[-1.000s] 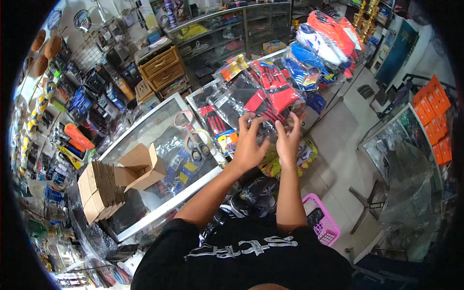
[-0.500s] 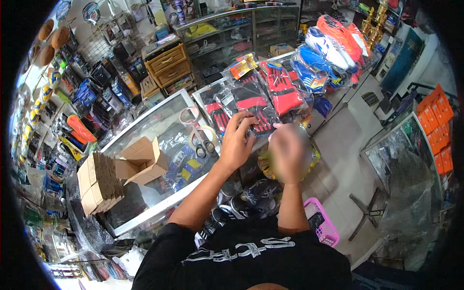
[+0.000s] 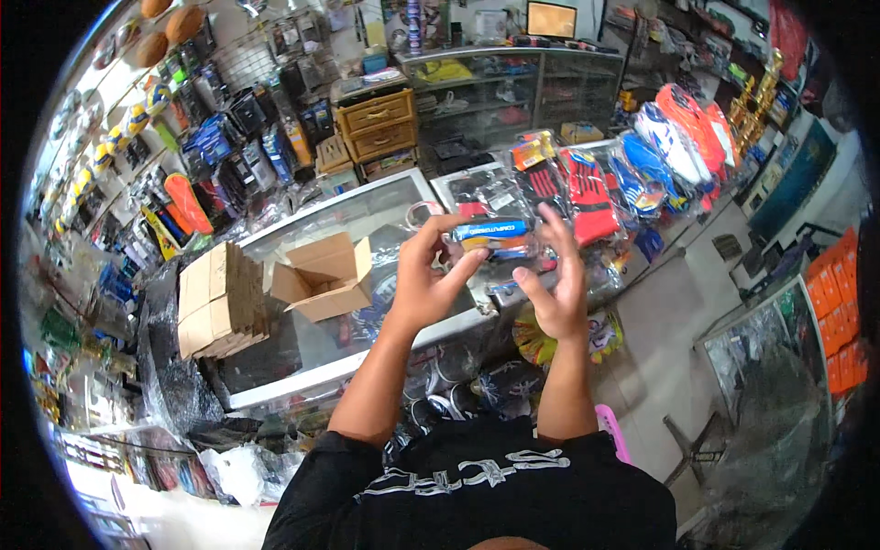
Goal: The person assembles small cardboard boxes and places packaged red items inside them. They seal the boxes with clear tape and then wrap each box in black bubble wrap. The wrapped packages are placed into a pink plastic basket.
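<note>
My left hand (image 3: pixel 423 284) grips a plastic-wrapped package (image 3: pixel 490 240) with a blue and orange label, held above the glass counter. My right hand (image 3: pixel 561 289) is just right of it, thumb and fingers apart. Behind, bagged red and black items (image 3: pixel 591 202) lie on the counter, with blue (image 3: pixel 632 160) and orange and white bagged gear (image 3: pixel 669 133) to their right. At the left, an open cardboard box (image 3: pixel 321 284) stands beside a stack of flattened cartons (image 3: pixel 220 302) on the glass top.
Wooden drawers (image 3: pixel 376 124) and a glass display cabinet (image 3: pixel 477 101) line the back. Hanging goods cover the left wall. At the right are a glass case (image 3: pixel 761 339) with orange boxes (image 3: pixel 830 302), a floor (image 3: pixel 660 339) strip, and a pink basket (image 3: pixel 612 431) partly hidden by my body.
The package with the blue and orange label has been lifted in my left hand. My right hand has opened beside it. The view has shifted, so the counter sits lower and farther right.
</note>
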`<state>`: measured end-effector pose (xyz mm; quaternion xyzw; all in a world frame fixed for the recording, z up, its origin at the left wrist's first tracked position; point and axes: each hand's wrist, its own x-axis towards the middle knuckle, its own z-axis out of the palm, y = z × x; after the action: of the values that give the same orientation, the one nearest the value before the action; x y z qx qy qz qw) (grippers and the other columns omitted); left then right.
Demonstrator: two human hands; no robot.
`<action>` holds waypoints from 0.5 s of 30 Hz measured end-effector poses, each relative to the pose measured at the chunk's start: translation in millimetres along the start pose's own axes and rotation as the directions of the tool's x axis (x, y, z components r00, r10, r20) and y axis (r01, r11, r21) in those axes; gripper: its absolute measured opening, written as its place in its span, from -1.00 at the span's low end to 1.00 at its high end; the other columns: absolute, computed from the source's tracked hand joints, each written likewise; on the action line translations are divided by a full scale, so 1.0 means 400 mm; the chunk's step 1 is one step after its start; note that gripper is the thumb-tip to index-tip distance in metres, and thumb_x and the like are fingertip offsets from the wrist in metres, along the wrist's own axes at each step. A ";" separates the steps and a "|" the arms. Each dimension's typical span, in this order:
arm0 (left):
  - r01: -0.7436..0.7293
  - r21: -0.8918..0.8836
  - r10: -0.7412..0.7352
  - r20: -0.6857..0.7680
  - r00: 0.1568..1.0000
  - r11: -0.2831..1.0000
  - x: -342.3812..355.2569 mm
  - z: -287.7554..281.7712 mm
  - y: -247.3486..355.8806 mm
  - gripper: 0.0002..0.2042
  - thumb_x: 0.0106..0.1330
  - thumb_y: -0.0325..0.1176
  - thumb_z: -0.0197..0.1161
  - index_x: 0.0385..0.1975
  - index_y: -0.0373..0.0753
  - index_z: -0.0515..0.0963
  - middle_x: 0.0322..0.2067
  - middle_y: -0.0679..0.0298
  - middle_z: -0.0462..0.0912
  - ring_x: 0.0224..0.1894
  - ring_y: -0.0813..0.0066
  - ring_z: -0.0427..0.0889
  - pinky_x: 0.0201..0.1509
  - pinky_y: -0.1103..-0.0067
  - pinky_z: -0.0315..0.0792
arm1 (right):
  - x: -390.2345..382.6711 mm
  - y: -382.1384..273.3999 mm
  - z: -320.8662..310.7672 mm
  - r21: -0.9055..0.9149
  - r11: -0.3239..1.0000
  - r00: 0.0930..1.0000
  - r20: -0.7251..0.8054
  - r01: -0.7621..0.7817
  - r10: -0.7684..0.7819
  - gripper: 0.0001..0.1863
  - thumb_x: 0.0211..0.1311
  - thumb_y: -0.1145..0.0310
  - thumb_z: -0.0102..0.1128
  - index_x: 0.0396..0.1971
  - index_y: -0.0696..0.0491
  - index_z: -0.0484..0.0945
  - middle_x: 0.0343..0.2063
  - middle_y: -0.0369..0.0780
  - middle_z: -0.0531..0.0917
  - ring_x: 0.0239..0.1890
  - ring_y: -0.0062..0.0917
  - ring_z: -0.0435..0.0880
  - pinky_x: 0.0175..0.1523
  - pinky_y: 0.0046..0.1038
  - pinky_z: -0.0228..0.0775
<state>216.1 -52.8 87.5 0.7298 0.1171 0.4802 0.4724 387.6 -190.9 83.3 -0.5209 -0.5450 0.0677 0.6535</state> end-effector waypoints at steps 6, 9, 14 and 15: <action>0.061 -0.182 -0.090 -0.155 0.984 0.981 -0.125 -0.150 0.010 -0.60 0.39 -0.50 0.51 0.18 -0.40 0.62 -0.14 0.30 0.75 -0.11 0.62 0.63 0.07 0.60 0.49 | -0.027 -0.048 0.130 0.263 0.890 0.869 0.437 -0.372 0.234 -0.30 0.48 0.45 0.42 0.53 0.20 0.34 0.16 -0.19 0.74 0.19 -0.56 0.69 0.34 -0.40 0.49; 0.107 -0.181 -0.147 -0.221 0.964 0.978 -0.171 -0.196 0.052 -0.63 0.40 -0.52 0.49 0.17 -0.40 0.63 -0.13 0.32 0.76 -0.13 0.59 0.64 0.07 0.58 0.49 | -0.068 -0.002 0.226 0.472 0.678 0.770 0.596 -0.564 0.226 -0.41 0.59 0.40 0.32 0.50 0.18 0.37 0.24 -0.21 0.68 0.25 -0.61 0.61 0.38 -0.45 0.42; 0.097 0.041 -0.086 -0.219 0.972 0.994 -0.249 -0.314 0.029 -0.65 0.31 -0.59 0.49 0.10 -0.34 0.70 0.09 0.15 0.66 0.20 0.39 0.62 0.31 0.50 0.44 | -0.114 0.034 0.363 0.534 0.491 0.718 0.603 -0.688 0.348 -0.48 0.75 0.14 0.08 0.47 0.12 0.41 0.33 -0.22 0.62 0.37 -0.50 0.55 0.50 -0.34 0.33; 0.087 0.052 -0.074 -0.217 0.973 0.995 -0.260 -0.331 0.032 -0.66 0.31 -0.60 0.48 0.09 -0.34 0.70 0.08 0.15 0.66 0.19 0.37 0.62 0.31 0.49 0.44 | -0.119 0.045 0.385 0.578 0.446 0.725 0.611 -0.683 0.318 -0.47 0.77 0.06 0.02 0.47 0.11 0.42 0.34 -0.22 0.62 0.38 -0.47 0.55 0.52 -0.31 0.32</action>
<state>51.9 -48.0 48.7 0.6823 0.2115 0.5328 0.4537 256.8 -120.5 18.2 -0.2993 -0.4001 0.5993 0.6255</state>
